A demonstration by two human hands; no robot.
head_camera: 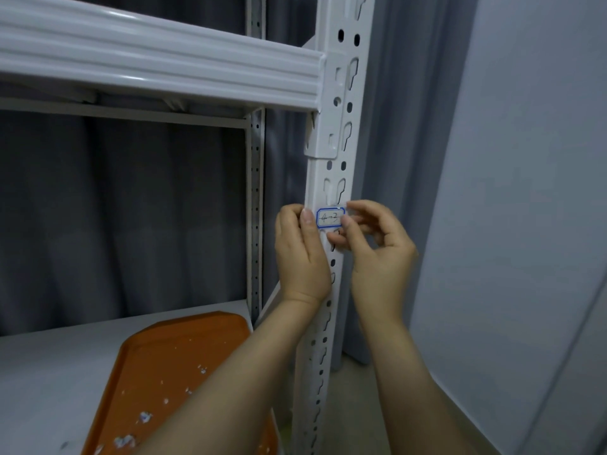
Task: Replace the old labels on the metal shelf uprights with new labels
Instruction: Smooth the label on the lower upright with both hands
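Label (329,219): small white rectangle with a blue rounded border and handwritten digits, roughly "4-3", not fully legible. It is set level against the front face of the upright (315,188), below the beam bracket (325,139). Its left edge is touched by the thumb of the left hand (300,254), which grips the upright. Its right edge is pinched by the right hand (377,254). Upright: white metal, vertical, punched with keyhole slots and round holes.

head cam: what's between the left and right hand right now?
The blue-bordered label on the white upright, seen in the head view. The thumb of the left hand touches its left edge, fingertips of the right hand its right edge.
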